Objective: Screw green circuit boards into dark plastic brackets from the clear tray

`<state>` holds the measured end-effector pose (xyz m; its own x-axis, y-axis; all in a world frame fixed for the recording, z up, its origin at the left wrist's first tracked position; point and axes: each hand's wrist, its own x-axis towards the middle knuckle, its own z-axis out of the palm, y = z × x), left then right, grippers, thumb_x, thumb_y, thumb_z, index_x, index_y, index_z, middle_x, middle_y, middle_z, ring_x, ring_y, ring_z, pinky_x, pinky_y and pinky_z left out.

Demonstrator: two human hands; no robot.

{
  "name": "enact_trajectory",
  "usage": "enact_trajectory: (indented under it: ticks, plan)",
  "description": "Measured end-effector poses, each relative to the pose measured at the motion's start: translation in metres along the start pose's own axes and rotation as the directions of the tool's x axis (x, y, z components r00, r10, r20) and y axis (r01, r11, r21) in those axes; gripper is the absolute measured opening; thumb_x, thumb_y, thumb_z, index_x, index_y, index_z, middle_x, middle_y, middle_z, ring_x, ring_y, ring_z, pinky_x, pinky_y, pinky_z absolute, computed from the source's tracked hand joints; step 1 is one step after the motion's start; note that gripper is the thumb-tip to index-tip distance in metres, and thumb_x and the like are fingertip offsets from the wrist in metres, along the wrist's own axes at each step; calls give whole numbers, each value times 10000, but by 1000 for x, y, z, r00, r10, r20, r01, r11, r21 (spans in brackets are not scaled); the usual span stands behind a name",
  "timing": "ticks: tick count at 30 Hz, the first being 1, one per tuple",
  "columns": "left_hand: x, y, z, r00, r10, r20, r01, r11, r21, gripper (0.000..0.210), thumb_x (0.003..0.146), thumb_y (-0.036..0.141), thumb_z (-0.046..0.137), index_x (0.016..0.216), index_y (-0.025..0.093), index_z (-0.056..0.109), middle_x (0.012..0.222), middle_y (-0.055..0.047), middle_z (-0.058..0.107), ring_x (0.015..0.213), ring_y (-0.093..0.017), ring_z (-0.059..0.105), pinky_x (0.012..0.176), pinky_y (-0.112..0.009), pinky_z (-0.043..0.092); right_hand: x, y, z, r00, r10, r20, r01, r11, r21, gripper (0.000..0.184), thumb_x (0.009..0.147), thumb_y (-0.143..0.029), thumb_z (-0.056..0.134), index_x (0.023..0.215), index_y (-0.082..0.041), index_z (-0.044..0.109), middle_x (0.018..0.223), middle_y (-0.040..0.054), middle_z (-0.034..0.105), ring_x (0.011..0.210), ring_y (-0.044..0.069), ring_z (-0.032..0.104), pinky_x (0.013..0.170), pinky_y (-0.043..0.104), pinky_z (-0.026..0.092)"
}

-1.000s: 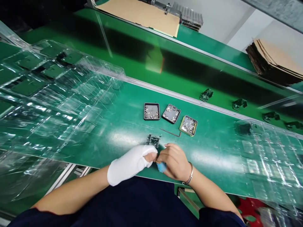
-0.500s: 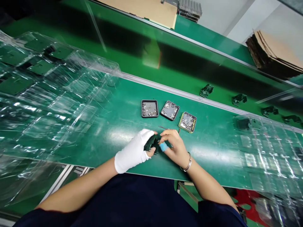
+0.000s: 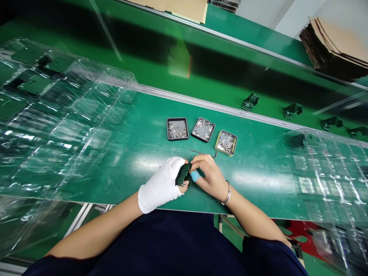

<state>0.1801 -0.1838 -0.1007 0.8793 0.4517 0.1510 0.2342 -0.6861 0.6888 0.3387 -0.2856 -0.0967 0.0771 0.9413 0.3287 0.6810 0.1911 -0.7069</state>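
Note:
My left hand [image 3: 163,184], in a white glove with bare fingertips, is closed around a small dark green plastic part [image 3: 183,175] above the bench front. At the part's right side, my right hand [image 3: 209,174] has its thumb and fingers pinched together; a blue wrap covers one digit. Whatever sits in that pinch is too small to make out. Just beyond my right fingers an L-shaped hex key [image 3: 197,151] lies on the green bench, partly hidden by the hand. Behind it stand two dark square dishes [image 3: 177,129] [image 3: 203,129] and a yellow-edged dish [image 3: 226,142], all holding small shiny metal pieces.
Clear plastic trays [image 3: 66,115] cover the bench's left side, some pockets holding green parts. More clear trays [image 3: 327,172] lie at the right. Several dark green parts [image 3: 250,102] stand behind the metal rail [image 3: 189,100]. Stacked cardboard [image 3: 336,50] sits at the upper right.
The dark green part has turned slightly in my left hand, showing more of its flat face. My right fingers stay pinched at its side. The view has shifted a little, uncovering more of the hex key.

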Motion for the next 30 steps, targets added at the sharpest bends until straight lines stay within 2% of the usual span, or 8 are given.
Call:
enact_trajectory:
  ticks: [5,11,16,20,24,27,30]
  plan:
    - [-1,2,-2,996,82,-20,-79,989,126,372,713,218,586,1071,135,527,1018,-133,592,939,-292,596,806,-436,508,-1,0,1,1000,26,-16,-25,1000,9,120,831,-105,497,865,-217,525,946,56,596,921,195,556,841,374,440]
    - [3,7,-8,998,-16,62,19,999,-45,360,747,226,552,1101,187,499,1034,-85,600,956,-248,606,833,-401,519,0,0,1,998,41,-40,-39,998,43,175,795,-67,477,866,-224,511,942,54,576,920,196,543,829,365,458]
    - [10,9,-1,999,9,-40,-9,1000,-11,322,822,127,438,1131,185,510,1173,-103,613,1169,-242,560,965,-400,473,-1,-2,2,992,61,-107,-58,998,33,153,790,-87,510,850,-227,519,918,46,576,904,196,551,818,365,458]
    - [18,8,-1,993,93,-73,-89,994,61,200,830,167,468,999,185,573,1032,-90,673,1018,-251,637,862,-390,510,-2,-7,1,986,87,-141,-78,995,68,128,802,-112,525,847,-231,514,904,42,572,885,190,561,806,359,474]
    - [20,8,-1,977,179,-119,-149,963,224,175,823,194,461,939,178,592,955,-99,683,887,-261,656,777,-402,509,-5,-7,2,988,84,-126,-72,993,95,149,812,-96,496,868,-234,485,901,41,579,875,182,577,797,345,494]
    - [16,11,5,966,196,-169,-127,928,351,187,792,178,475,933,163,596,937,-124,675,860,-283,645,755,-424,495,-9,-3,6,990,55,-132,-52,998,31,180,795,-75,472,883,-231,468,894,53,583,855,189,584,755,332,509]
    - [12,14,15,963,173,-207,-80,916,394,208,748,154,501,938,147,586,905,-136,653,838,-303,630,726,-440,486,-12,2,11,990,21,-143,-33,996,-84,218,769,-55,444,902,-226,472,902,74,587,856,211,580,741,351,515]
